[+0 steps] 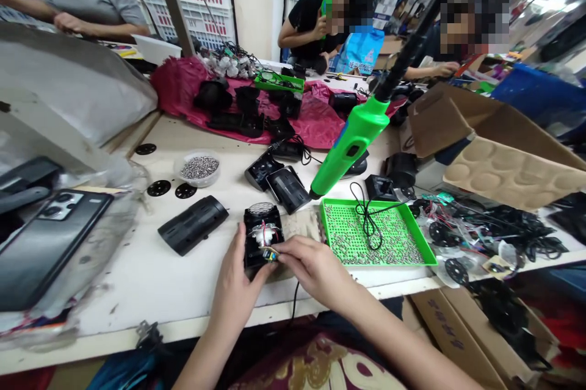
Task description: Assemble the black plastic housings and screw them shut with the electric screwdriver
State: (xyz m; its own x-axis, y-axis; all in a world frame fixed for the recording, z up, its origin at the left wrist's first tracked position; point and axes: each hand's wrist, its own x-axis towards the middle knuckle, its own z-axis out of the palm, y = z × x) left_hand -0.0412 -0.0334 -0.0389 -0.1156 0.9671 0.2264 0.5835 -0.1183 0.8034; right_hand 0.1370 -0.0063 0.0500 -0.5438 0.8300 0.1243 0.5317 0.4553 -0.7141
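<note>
My left hand (238, 277) is wrapped round the side of an open black plastic housing (253, 259) on the table. Inside it sit a white motor part (263, 235) with a red wire and a round grille at the far end. Between the thumb and fingers of my right hand (315, 265) is a small circuit board (270, 254), held over the near part of the housing. A loose black housing shell (193, 225) lies to the left, and another shell (288, 188) lies just behind. A black cord (296, 301) hangs over the table edge.
A green electric screwdriver (350, 146) hangs tip down above the right side. Beneath it, a green tray (428, 256) holds many screws and a cable. A clear bowl (198, 169) of screws stands left, near black discs (159, 188). Co-workers sit across the table; a cardboard box (451, 118) is right.
</note>
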